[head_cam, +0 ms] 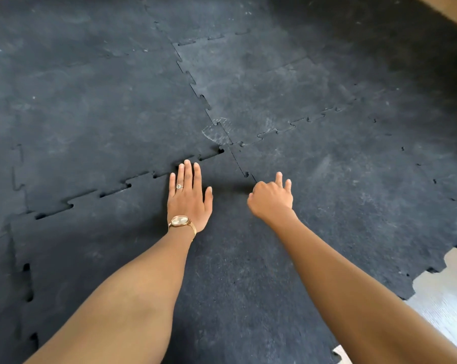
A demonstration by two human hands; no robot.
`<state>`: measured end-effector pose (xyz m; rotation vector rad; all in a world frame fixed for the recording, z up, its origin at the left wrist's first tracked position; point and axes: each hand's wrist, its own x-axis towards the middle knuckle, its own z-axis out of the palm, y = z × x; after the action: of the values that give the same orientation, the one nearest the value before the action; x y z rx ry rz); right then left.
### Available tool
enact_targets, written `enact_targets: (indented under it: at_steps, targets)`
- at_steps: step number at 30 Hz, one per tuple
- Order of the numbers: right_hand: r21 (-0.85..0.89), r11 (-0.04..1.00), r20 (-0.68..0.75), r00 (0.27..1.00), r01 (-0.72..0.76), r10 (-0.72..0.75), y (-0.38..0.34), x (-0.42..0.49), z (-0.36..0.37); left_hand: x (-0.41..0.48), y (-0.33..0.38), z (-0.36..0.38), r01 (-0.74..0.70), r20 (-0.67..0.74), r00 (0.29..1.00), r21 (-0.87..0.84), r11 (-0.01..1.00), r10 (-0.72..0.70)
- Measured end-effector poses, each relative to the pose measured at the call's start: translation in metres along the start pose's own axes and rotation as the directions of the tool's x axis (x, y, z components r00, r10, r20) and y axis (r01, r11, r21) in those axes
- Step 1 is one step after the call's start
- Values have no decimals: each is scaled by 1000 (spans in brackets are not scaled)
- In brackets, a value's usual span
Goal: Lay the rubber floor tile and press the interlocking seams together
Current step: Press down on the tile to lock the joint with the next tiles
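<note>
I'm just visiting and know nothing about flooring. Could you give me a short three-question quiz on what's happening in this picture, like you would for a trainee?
1. True or false: the left hand lies flat, palm down, on the black rubber floor tile.
2. Which is the right hand doing? A) gripping a hammer B) loosely curled, fingers resting near the tile's right seam C) lifting the tile's corner
3. Fill in: the interlocking seam just beyond the left fingertips shows dark ____ where the tabs are not fully seated.

Key: 1 true. 2 B. 3 gaps.
</note>
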<state>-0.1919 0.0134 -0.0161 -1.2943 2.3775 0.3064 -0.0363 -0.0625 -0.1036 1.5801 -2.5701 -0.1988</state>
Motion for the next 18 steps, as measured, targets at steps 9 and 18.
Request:
enact_targets:
  at_steps: [9, 18]
  targets:
    - [-82, 993, 112, 991, 81, -72, -15, 11, 5, 0, 0, -3, 87, -27, 996, 32, 996, -86]
    - [-141, 964, 108, 971, 225, -211, -47, 76, -41, 3, -1, -3, 79, 11, 997, -1, 997, -79]
